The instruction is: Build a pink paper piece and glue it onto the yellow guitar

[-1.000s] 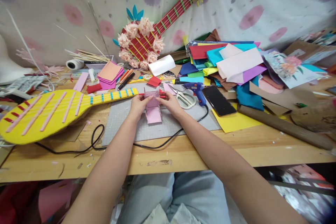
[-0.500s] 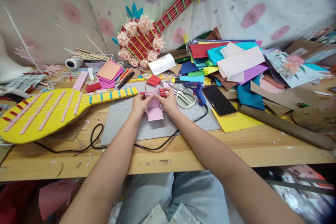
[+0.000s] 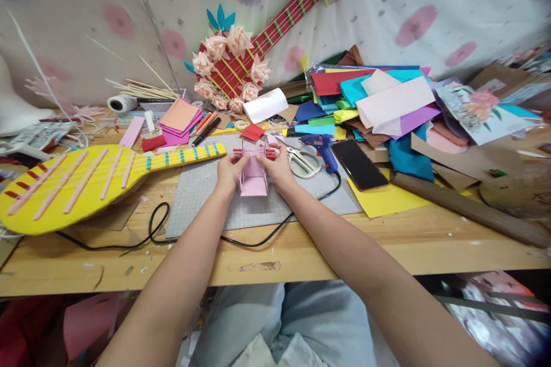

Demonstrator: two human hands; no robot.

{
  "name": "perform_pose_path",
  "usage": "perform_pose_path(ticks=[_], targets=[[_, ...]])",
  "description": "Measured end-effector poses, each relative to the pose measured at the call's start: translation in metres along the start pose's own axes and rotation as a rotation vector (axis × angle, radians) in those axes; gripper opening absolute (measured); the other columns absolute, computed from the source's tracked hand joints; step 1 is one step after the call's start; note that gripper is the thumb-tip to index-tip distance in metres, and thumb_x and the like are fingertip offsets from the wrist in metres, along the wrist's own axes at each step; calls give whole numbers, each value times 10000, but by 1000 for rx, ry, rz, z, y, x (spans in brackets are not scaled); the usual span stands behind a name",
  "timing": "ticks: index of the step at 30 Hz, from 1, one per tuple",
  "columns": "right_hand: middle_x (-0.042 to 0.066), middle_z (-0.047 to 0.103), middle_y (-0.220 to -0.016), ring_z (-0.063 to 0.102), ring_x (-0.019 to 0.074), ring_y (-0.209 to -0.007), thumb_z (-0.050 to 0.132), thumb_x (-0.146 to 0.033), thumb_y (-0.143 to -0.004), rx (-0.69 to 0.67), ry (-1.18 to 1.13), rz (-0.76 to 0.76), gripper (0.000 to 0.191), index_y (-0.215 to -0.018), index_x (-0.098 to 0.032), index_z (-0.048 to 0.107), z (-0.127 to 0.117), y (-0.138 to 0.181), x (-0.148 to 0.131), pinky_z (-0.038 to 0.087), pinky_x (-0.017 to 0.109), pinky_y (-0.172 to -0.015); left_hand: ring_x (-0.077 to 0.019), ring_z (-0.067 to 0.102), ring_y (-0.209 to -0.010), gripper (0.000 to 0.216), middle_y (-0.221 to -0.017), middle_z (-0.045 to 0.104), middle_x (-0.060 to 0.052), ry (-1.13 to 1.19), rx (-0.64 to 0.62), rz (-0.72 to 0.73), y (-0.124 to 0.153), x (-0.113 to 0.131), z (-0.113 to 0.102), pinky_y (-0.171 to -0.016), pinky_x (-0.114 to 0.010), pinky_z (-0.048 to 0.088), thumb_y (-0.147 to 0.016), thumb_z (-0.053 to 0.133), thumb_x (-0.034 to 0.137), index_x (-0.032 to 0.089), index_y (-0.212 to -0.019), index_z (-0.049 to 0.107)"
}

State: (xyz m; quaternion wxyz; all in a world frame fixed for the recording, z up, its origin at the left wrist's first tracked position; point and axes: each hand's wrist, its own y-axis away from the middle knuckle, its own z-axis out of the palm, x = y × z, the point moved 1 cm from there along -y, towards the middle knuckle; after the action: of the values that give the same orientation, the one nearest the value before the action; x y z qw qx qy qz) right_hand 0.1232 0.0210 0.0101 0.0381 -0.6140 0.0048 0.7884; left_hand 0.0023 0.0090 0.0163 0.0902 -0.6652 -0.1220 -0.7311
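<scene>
A small pink cardboard piece [image 3: 253, 184] with raised side walls is held over the grey cutting mat [image 3: 202, 195]. Thin red rods [image 3: 271, 153] stick out on both sides of it near its far end. My left hand [image 3: 230, 172] grips its left side, thumb on the inner face. On the right side my right hand [image 3: 278, 169] does the same, fingers closed round the edge. Just right of that hand lie scissors [image 3: 305, 163] with pale handles and a blue glue gun [image 3: 326, 152]. Beyond the piece is a red paper scrap [image 3: 252, 132].
A yellow cardboard lute [image 3: 81, 183] lies at left; a red one with paper roses [image 3: 232, 69] leans behind. At right are a phone [image 3: 359, 164], a yellow sheet [image 3: 383, 198], a brown tube [image 3: 465, 206] and piled coloured paper [image 3: 394, 100]. A black cord [image 3: 262, 241] crosses the mat.
The pink piece has tilted slightly in my hands, and the red rods show a little differently beside it. Both hands keep their grip in nearly the same place.
</scene>
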Motion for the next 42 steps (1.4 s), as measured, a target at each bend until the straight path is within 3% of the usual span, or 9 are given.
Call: perform_pose_path(ticks=[19,28,31,33,35,37,38,40,42], targets=[[-36,526,-772,545,127,-714,700,-245,-512,68,123,20,535,-907,-241,338,-1,1,-3,462,287,-695,-100,478,-511,244,-562,588,-7,-7,-21,11,2,-2,5,-512,-233,373,-499,703,332,139,-608,601],[-21,543,-824,567,141,-779,725,-310,-501,27,65,65,612,-967,-235,336,0,1,-2,472,319,-742,-86,480,-497,276,-562,568,8,101,-21,-71,10,3,8,-513,-223,372,-497,713,311,123,-649,580],[21,574,-889,577,153,-825,740,-363,-511,-78,238,97,667,-1040,-213,364,-8,-1,-18,468,322,-765,-92,506,-531,266,-602,591,2,106,-10,-53,4,4,1,-545,-225,394,-509,704,287,124,-686,593],[56,587,-945,574,161,-853,726,-422,-545,-149,478,94,600,-1022,-195,444,-22,-1,-40,460,315,-774,-92,511,-544,256,-616,599,0,72,0,-35,-2,5,-7,-557,-222,398,-514,702,277,124,-692,600],[59,616,-924,577,160,-833,686,-471,-596,-323,722,68,447,-909,-186,543,-44,2,-70,454,295,-756,-92,507,-541,253,-611,597,3,37,-9,-41,-7,6,-15,-552,-219,395,-511,705,274,124,-686,603],[50,639,-798,586,156,-734,612,-546,-652,-555,919,190,386,-768,-179,591,-71,6,-96,454,275,-677,-93,504,-531,258,-597,590,9,26,-35,-65,-10,6,-20,-540,-219,391,-505,708,279,126,-682,600],[52,637,-732,587,158,-688,583,-575,-665,-607,1019,265,403,-705,-174,594,-85,7,-106,450,270,-642,-94,502,-524,260,-588,585,13,26,-49,-79,-11,7,-21,-534,-220,389,-503,709,284,128,-678,596],[66,612,-613,571,171,-592,554,-623,-659,-465,1263,344,458,-604,-169,567,-112,6,-118,426,280,-563,-93,493,-510,262,-573,578,16,8,-78,-104,-10,8,-22,-518,-219,380,-501,709,291,127,-667,590],[79,604,-605,560,190,-582,544,-648,-649,-220,1437,228,476,-628,-173,566,-130,1,-118,400,287,-533,-87,477,-492,260,-556,570,17,-33,-93,-120,-7,11,-20,-499,-214,363,-497,711,291,122,-648,584]])
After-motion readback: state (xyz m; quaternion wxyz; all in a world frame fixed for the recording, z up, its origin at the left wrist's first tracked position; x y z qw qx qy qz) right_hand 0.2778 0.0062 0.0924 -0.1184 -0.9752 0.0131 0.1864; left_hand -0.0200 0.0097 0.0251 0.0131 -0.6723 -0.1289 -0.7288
